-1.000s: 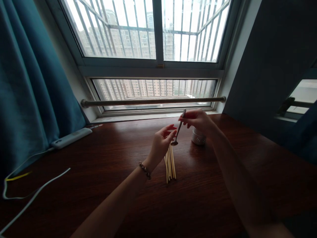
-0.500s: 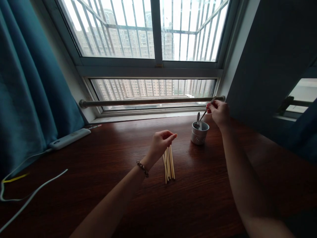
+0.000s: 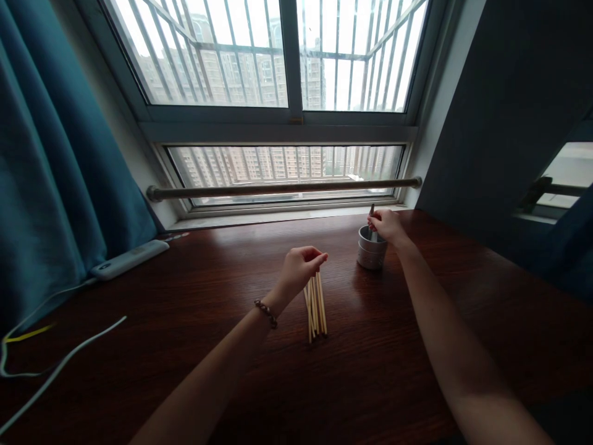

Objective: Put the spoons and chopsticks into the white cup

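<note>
My right hand (image 3: 389, 226) is closed in a pinch around the upright metal handle of what looks like a spoon (image 3: 372, 209), whose lower end is inside a small light-grey cup (image 3: 370, 254). The handle's tip sticks up above my fingers. My left hand (image 3: 300, 269), wearing a beaded bracelet, hovers to the left of the cup with thumb and fingers pinched together; whether anything is between them is hidden. Several light wooden chopsticks (image 3: 315, 309) lie side by side on the table just beyond and below this hand, their upper ends covered by it.
The dark reddish wooden table (image 3: 194, 346) runs up to the window sill. At left lie a white power strip (image 3: 132, 259), a white cable (image 3: 69, 355) and a yellow strip (image 3: 30, 334), near a blue curtain (image 3: 55, 154). A metal rail (image 3: 278, 189) crosses the window.
My right hand has moved down and left, from a thin tilted stick to the upright handle in the cup. That stick no longer shows. The left hand has barely moved.
</note>
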The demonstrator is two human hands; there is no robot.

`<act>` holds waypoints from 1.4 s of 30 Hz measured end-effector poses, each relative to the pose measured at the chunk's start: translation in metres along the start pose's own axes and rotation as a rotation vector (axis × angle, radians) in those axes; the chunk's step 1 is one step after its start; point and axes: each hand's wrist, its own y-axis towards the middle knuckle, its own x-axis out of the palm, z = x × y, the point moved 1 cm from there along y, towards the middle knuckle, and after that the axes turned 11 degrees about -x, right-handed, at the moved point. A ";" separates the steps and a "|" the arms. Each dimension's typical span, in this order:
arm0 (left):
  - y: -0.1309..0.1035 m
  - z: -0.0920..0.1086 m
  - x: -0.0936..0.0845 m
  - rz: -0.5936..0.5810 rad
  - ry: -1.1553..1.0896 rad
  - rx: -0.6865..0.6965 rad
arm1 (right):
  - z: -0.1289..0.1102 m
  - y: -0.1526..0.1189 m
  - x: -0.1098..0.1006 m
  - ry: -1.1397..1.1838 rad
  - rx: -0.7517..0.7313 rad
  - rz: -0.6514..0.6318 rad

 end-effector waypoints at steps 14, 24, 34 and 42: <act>0.020 -0.062 -0.014 0.143 0.621 -0.246 | -0.038 -0.009 -0.010 -0.311 -0.229 0.244; 0.025 -0.072 -0.017 0.069 0.780 -0.383 | -0.094 -0.055 0.079 -0.301 -0.180 -0.496; 0.027 -0.079 -0.016 0.124 0.813 -0.361 | -0.086 -0.082 0.120 -0.274 -0.148 -0.510; 0.029 -0.075 -0.023 0.134 0.652 -0.310 | -0.079 -0.080 0.132 0.068 -0.053 -0.461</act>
